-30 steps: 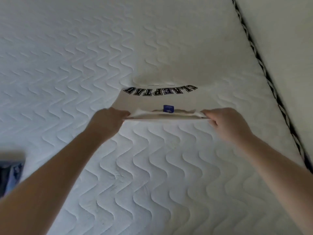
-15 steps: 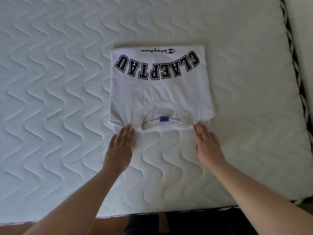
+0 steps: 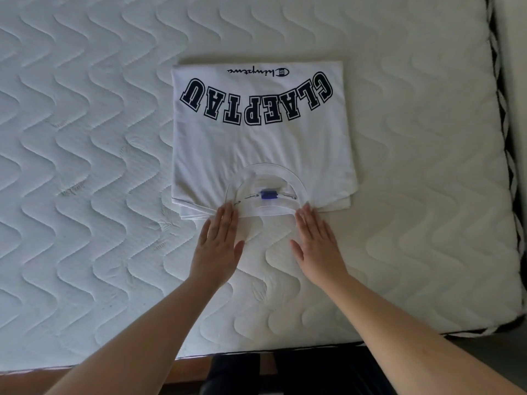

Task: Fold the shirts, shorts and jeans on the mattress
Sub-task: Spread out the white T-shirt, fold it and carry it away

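While both palms lie flat on the mattress (image 3: 94, 155), the left hand (image 3: 217, 246) and the right hand (image 3: 317, 243) hold nothing; their fingers are straight and close together. Only the fingertips touch the near edge of the folded shirt (image 3: 256, 149), one hand at each side of the collar (image 3: 266, 192). From the hands, the shirt lies at 12 o'clock, flat on the mattress, folded to a neat rectangle. Its collar opening is turned toward the person, and a small blue label (image 3: 268, 194) sits in the middle of it. Further at 12 o'clock, dark block letters (image 3: 256, 102) run in an arc across the white cloth, upside down from this view, and a small script logo (image 3: 258, 71) is near the far edge. At 3 o'clock, well apart from the shirt, a black-and-white patterned border (image 3: 506, 129) runs along the mattress side.
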Demonstrator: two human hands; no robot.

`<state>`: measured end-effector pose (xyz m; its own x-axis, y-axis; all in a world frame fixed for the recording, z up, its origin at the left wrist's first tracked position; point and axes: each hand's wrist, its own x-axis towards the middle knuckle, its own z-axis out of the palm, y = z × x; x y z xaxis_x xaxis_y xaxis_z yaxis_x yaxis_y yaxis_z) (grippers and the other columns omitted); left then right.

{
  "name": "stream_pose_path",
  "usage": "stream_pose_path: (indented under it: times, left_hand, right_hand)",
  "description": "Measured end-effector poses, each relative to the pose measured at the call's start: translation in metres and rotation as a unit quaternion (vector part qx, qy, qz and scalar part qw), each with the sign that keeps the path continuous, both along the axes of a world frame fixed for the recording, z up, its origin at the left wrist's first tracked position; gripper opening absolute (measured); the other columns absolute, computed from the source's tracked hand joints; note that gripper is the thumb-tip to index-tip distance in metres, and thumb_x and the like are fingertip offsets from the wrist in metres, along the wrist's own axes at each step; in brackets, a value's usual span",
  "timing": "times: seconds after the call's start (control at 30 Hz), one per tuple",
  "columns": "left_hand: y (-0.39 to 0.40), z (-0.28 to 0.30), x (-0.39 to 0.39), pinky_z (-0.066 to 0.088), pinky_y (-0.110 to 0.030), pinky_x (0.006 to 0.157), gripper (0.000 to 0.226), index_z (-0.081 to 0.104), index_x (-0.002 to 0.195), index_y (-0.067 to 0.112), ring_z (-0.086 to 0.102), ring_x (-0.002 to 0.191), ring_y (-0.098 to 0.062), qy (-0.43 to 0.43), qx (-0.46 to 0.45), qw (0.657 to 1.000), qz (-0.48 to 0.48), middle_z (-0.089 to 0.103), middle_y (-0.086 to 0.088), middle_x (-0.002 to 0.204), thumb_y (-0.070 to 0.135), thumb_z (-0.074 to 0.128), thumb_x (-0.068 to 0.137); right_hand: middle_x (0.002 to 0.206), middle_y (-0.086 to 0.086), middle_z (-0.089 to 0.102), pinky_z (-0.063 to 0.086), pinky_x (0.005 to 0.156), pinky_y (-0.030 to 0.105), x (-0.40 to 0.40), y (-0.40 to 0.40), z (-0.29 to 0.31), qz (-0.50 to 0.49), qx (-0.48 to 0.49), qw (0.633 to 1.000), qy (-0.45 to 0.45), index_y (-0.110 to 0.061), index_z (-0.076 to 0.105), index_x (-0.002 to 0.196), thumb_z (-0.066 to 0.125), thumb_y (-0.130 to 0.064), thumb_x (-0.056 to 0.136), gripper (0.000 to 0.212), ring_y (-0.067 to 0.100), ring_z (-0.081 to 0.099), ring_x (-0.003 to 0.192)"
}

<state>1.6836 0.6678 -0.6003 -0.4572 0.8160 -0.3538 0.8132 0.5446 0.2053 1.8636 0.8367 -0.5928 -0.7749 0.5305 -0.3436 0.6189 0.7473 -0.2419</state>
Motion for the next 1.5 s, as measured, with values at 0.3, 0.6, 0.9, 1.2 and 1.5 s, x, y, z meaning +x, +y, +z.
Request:
stream_pose_path:
  times: [0.3,0.6,0.9,1.2,1.5]
  left_hand:
    - [0.008,0.032,-0.038,0.024,-0.038,0.118,0.054,0.033,0.152,0.013,0.027,0.146,-0.020,-0.090,0.161,0.936,0.299,0.031,-0.005,0.158,0.030,0.043,0.102]
    - [0.021,0.019,-0.120,0.049,-0.027,0.072,0.017,0.069,0.094,0.024,0.067,0.083,-0.017,-0.208,0.145,0.795,0.551,0.069,0.011,0.081,0.041,0.067,0.089]
    - [0.026,0.026,-0.120,0.057,-0.032,0.071,0.022,0.071,0.065,0.045,0.069,0.072,-0.013,-0.216,0.193,0.784,0.549,0.072,0.013,0.069,0.036,0.071,0.085]
    - [0.020,0.016,-0.119,0.058,-0.022,0.064,0.019,0.070,0.092,0.017,0.073,0.083,-0.016,-0.384,0.209,0.635,0.637,0.074,-0.004,0.083,0.015,0.053,0.100]
    - [0.038,0.008,-0.143,0.045,-0.028,0.059,0.018,0.067,0.081,0.020,0.058,0.066,-0.017,-0.187,0.108,0.839,0.500,0.067,0.001,0.073,0.035,0.066,0.089]
  right_hand:
    - [0.125,0.024,0.057,0.038,0.093,0.034,-0.023,0.106,0.012,-0.369,-0.061,0.917,0.138,0.003,0.054,0.127,0.055,-0.011,0.094,0.036,0.031,0.053,0.112]
    - [0.103,0.013,0.072,0.038,0.076,0.028,-0.037,0.144,0.006,-0.433,-0.115,0.888,0.102,-0.007,0.069,0.108,0.063,-0.029,0.091,0.028,0.032,0.064,0.101]
    - [0.084,-0.005,0.066,0.039,0.073,0.023,-0.033,0.142,0.023,-0.429,-0.113,0.883,0.150,-0.017,0.069,0.093,0.069,-0.034,0.087,0.018,0.014,0.062,0.082]
    - [0.104,0.012,0.070,0.059,0.066,0.025,-0.026,0.136,0.006,-0.541,-0.293,0.767,0.186,-0.012,0.065,0.107,0.059,-0.022,0.097,0.016,0.016,0.069,0.077]
    - [0.087,0.006,0.071,0.048,0.075,0.036,-0.038,0.145,0.004,-0.403,-0.154,0.899,0.072,-0.010,0.071,0.091,0.059,-0.036,0.093,0.029,0.027,0.065,0.084]
